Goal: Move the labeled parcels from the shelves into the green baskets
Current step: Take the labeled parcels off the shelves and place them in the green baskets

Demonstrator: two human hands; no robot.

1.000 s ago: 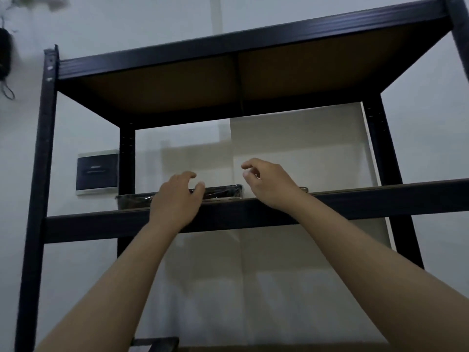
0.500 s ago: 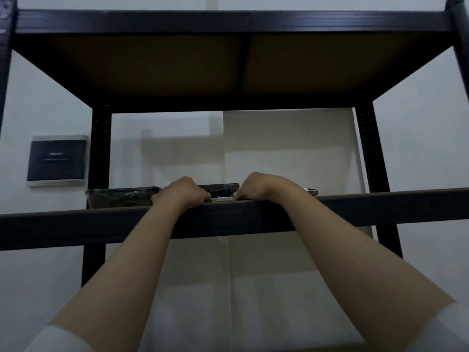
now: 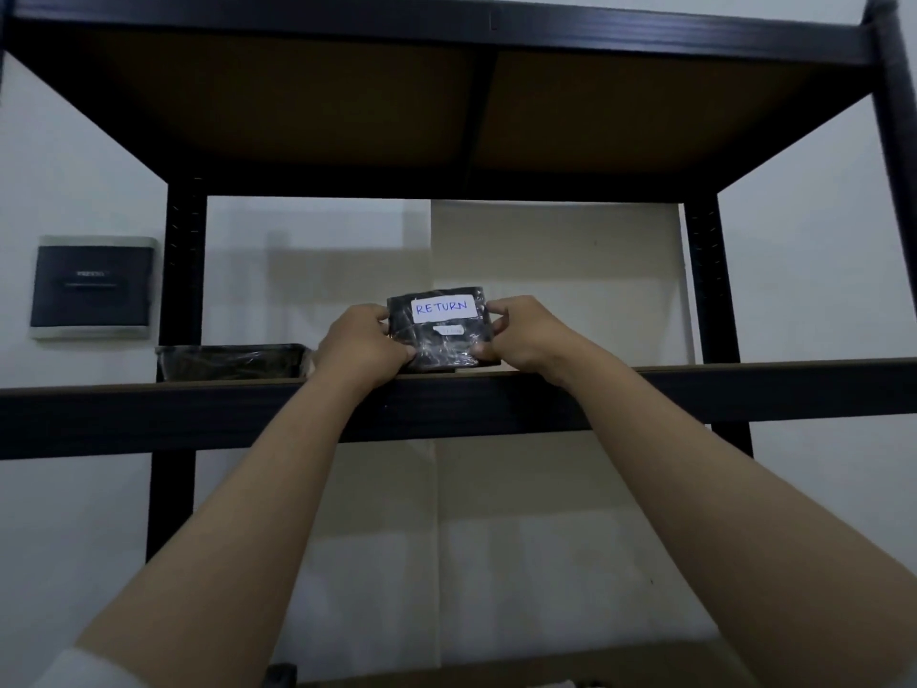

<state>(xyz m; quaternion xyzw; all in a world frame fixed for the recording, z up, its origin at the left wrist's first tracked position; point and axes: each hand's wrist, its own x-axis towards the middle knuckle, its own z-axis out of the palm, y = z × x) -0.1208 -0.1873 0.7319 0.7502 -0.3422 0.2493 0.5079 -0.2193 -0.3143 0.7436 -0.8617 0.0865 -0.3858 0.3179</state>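
A small black plastic-wrapped parcel (image 3: pixel 439 335) with a white label reading RETURN is tilted up on its edge just above the upper shelf's front rail (image 3: pixel 446 404). My left hand (image 3: pixel 360 345) grips its left side and my right hand (image 3: pixel 521 335) grips its right side, fingers curled round the edges. A second black wrapped parcel (image 3: pixel 230 362) lies flat on the same shelf to the left. No green basket is in view.
The black metal rack has a top shelf board (image 3: pixel 446 101) overhead and dark posts (image 3: pixel 183 270) at both sides. A dark wall box (image 3: pixel 92 285) hangs on the white wall at left. A lower shelf edge shows at the bottom.
Both hands reached onto the shelf, closed on the parcel that lay flat, and have tipped it up so its RETURN label faces me.
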